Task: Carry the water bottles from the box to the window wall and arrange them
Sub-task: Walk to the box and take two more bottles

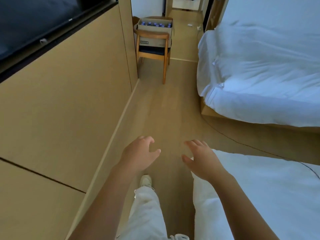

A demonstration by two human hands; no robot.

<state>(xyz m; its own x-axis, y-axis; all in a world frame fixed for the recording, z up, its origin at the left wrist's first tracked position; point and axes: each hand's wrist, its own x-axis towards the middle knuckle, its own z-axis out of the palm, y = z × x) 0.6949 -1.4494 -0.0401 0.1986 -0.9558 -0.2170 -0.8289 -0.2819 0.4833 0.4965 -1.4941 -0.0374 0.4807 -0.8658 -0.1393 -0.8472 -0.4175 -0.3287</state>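
Observation:
A cardboard box point(154, 29) stands on a wooden chair point(152, 49) far ahead, at the end of a narrow aisle. Several water bottles with blue caps point(155, 24) stick up inside it. My left hand point(141, 155) and my right hand point(201, 157) are stretched out in front of me over the floor, both empty, with loosely bent fingers. They are far short of the box. My white-trousered leg and shoe show below them.
A tan panelled wall point(69, 101) with a dark TV screen point(34, 19) runs along the left. Two beds with white covers lie on the right, one far point(259, 75) and one near point(268, 196). A thin cable point(242, 144) crosses the wooden floor between them.

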